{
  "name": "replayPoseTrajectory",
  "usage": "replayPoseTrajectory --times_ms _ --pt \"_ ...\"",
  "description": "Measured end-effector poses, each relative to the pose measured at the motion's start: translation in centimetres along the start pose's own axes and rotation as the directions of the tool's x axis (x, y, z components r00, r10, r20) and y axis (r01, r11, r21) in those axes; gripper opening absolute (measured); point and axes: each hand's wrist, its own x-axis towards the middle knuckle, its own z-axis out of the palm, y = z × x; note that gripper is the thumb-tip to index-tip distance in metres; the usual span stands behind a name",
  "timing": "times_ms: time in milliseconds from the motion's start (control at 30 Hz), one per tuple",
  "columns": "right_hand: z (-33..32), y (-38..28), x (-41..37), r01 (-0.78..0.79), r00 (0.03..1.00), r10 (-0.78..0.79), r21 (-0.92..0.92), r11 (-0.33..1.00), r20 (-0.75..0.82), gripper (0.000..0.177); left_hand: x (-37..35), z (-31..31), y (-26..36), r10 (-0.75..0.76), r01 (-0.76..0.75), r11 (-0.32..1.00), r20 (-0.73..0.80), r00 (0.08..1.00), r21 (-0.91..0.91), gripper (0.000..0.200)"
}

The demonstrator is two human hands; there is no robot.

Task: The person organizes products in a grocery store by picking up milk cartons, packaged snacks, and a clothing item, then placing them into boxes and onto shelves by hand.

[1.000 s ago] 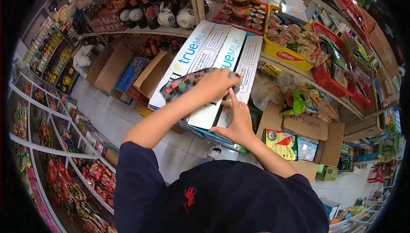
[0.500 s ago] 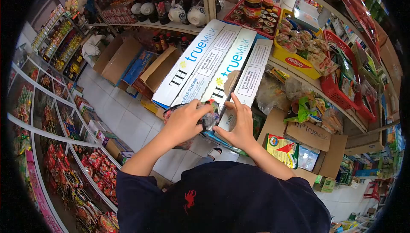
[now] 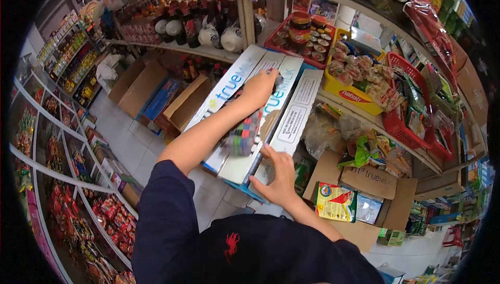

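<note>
My left hand (image 3: 260,90) is closed on the dark, bunched end of a see-through plastic pack with small multicoloured items (image 3: 244,135) in it. That pack slants down from the fist across the tops of the white milk cartons (image 3: 253,55) and is blurred at its lower end. My right hand (image 3: 280,176) has thumb and forefinger spread at the near end of the cartons, with nothing in its grasp. A torn brown patch (image 3: 270,121) shows on the middle carton beside the pack.
To the right stand a yellow box of snacks (image 3: 352,98), a red basket (image 3: 394,122) and an opened cardboard box (image 3: 400,203). A red tray of jars (image 3: 284,44) sits at the back. Empty cartons (image 3: 190,99) and a glass display case (image 3: 60,172) are on the left.
My left hand has gone up and away over the cartons, drawing the bunched pack out lengthwise. My right hand has let go of it and stays near the carton ends.
</note>
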Motion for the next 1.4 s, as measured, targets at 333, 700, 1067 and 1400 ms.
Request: replayPoseTrajectory --times_ms 333,700,1067,1400 --pt "-0.2 -0.5 0.3 -0.064 0.998 0.066 0.068 0.996 -0.016 0.074 9.9 4.7 -2.6 0.003 -0.001 1.000 -0.120 0.993 0.018 0.032" --pt "0.2 -0.1 -0.2 -0.067 0.998 0.067 0.002 0.998 0.013 0.076 0.6 0.5 -0.1 0.182 -0.185 0.982 -0.051 0.982 -0.046 0.041" --pt "0.0 -0.5 -0.5 -0.069 0.997 0.070 -0.032 0.997 0.044 0.084 -16.0 -5.9 3.3 0.265 -0.265 0.964 0.016 0.964 -0.021 0.039" --pt "-0.3 -0.6 -0.3 -0.098 0.992 0.101 -0.049 0.994 0.070 0.084 -15.5 -5.9 3.3 0.290 -0.291 0.956 0.035 0.956 0.020 0.033"
